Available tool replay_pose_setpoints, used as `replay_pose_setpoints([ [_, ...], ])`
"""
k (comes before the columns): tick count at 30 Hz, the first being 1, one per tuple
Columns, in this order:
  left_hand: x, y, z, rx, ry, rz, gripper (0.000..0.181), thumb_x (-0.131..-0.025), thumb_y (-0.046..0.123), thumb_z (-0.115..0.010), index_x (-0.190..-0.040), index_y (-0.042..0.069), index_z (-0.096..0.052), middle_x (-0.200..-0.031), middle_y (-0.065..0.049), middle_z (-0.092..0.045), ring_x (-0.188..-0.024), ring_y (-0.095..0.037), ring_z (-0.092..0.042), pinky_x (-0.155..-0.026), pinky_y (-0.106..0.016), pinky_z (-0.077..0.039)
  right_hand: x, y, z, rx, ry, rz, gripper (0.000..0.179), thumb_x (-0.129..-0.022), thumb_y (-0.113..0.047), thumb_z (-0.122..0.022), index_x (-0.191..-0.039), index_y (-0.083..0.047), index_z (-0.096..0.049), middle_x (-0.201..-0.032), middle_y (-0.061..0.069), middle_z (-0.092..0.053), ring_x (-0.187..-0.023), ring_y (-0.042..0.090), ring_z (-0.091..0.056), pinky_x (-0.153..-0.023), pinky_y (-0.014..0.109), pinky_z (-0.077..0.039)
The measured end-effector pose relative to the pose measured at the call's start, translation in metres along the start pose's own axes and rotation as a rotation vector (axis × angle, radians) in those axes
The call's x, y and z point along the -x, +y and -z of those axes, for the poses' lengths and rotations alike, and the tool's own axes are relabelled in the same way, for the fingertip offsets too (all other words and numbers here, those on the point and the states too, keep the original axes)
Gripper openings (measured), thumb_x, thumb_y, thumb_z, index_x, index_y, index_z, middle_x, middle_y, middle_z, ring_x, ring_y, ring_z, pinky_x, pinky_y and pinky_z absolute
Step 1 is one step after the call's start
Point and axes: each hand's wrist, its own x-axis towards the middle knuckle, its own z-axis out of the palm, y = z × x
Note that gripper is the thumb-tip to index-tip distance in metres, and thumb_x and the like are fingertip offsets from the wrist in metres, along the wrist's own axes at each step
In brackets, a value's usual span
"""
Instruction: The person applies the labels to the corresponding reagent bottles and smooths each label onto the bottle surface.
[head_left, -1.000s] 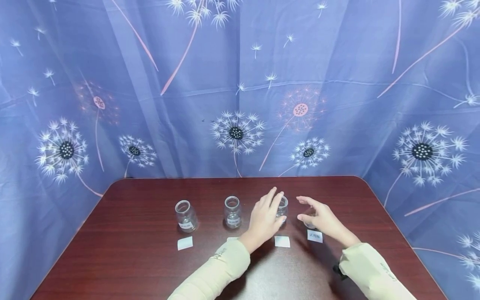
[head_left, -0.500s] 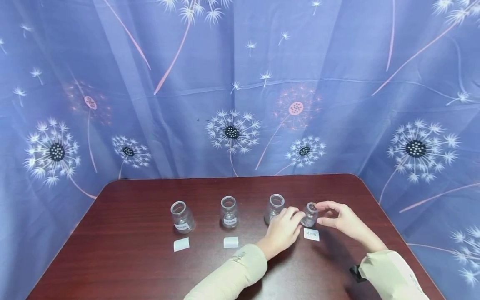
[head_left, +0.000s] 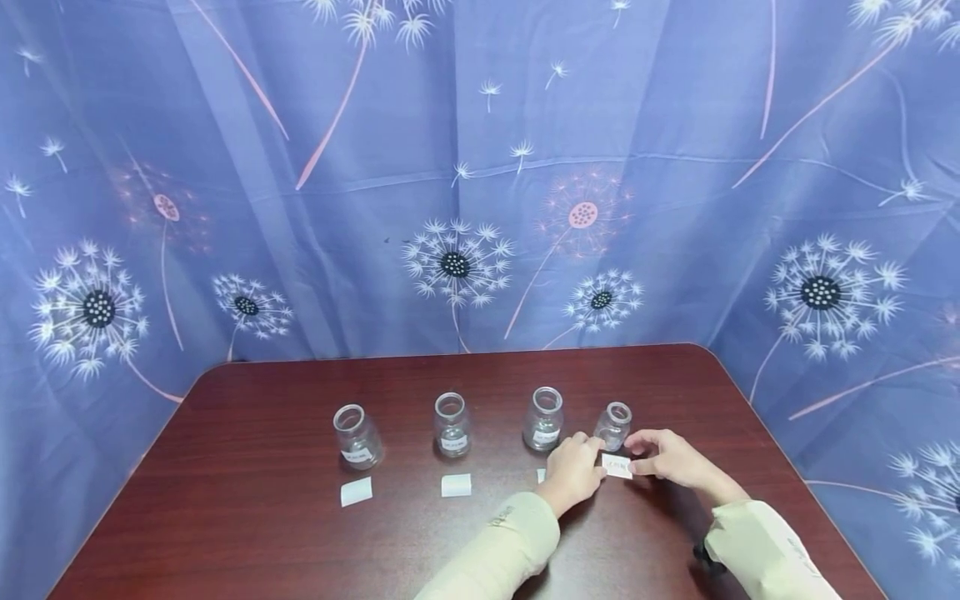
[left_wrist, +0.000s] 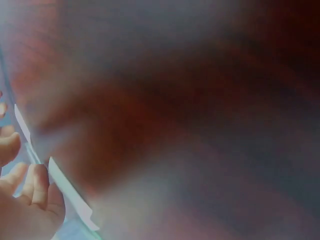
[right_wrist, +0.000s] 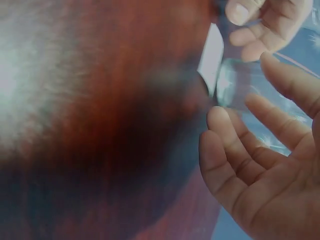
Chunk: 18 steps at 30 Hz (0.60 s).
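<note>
In the head view my left hand (head_left: pixel 576 471) has its fingertips right at the left edge of a small white paper label (head_left: pixel 617 466) with dark print. Opposite it is my right hand (head_left: pixel 670 458), thumb by the label's right edge and fingers near the base of the smallest glass jar (head_left: pixel 613 429). The right wrist view shows the right hand's fingers (right_wrist: pixel 215 122) loosely bent and apart, short of the label (right_wrist: pixel 212 52) and jar bottom (right_wrist: pixel 229 82). Left-hand fingers (left_wrist: pixel 40 185) appear in the left wrist view, loosely curved beside a white label (left_wrist: pixel 72 195).
Three larger glass jars with labels stand in a row to the left: left jar (head_left: pixel 358 437), middle jar (head_left: pixel 452 425), right jar (head_left: pixel 543 419). White paper slips (head_left: pixel 356 491) lie before them, one mostly behind my left hand. A blue curtain (head_left: pixel 360 250) hangs behind the table (head_left: pixel 225 483).
My left hand has come down from the third jar and moved right to the label. The right hand has moved from the small jar's neck down beside its base. The head view has shifted slightly.
</note>
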Motion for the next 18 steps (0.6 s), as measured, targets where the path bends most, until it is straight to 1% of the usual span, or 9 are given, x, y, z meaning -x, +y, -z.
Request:
replay_pose_setpoints([
  [3,-0.001,0.002,-0.003,-0.022,0.007,0.012,0.033,-0.073,0.038,-0.065,-0.105,0.029,-0.061,-0.094,0.008,-0.06,-0.083,-0.009,-0.056,-0.065,-0.021,-0.043,0.0,0.001,-0.005,0.018,0.01,-0.012,0.034,-0.068,-0.007,-0.067,-0.096,0.008,-0.056,-0.079,0.014,-0.057,-0.048,0.004,-0.044,-0.044,0.022,-0.038],
  [7,0.0,0.003,-0.004,-0.058,0.029,0.019,0.03,-0.073,0.04,-0.065,-0.101,0.03,-0.062,-0.092,0.008,-0.059,-0.08,-0.009,-0.055,-0.064,-0.021,-0.041,-0.001,0.003,-0.011,0.072,0.055,-0.018,0.033,-0.066,-0.008,-0.068,-0.094,0.006,-0.058,-0.075,0.011,-0.056,-0.049,0.004,-0.045,-0.046,0.023,-0.04],
  [13,0.002,0.006,-0.007,-0.125,0.034,0.015,0.026,-0.074,0.043,-0.063,-0.098,0.033,-0.062,-0.094,0.011,-0.056,-0.081,-0.007,-0.053,-0.064,-0.021,-0.039,-0.002,0.008,-0.016,0.206,0.116,-0.036,0.03,-0.063,-0.009,-0.071,-0.09,-0.001,-0.061,-0.068,0.003,-0.051,-0.056,0.006,-0.043,-0.051,0.022,-0.038],
  [18,0.002,0.006,-0.007,-0.121,0.035,0.018,0.023,-0.075,0.042,-0.062,-0.096,0.034,-0.062,-0.093,0.011,-0.055,-0.081,-0.007,-0.051,-0.063,-0.021,-0.036,-0.005,0.011,-0.018,0.34,0.144,0.014,0.028,-0.06,-0.009,-0.073,-0.086,-0.006,-0.062,-0.063,-0.001,-0.048,-0.058,0.005,-0.04,-0.053,0.021,-0.033],
])
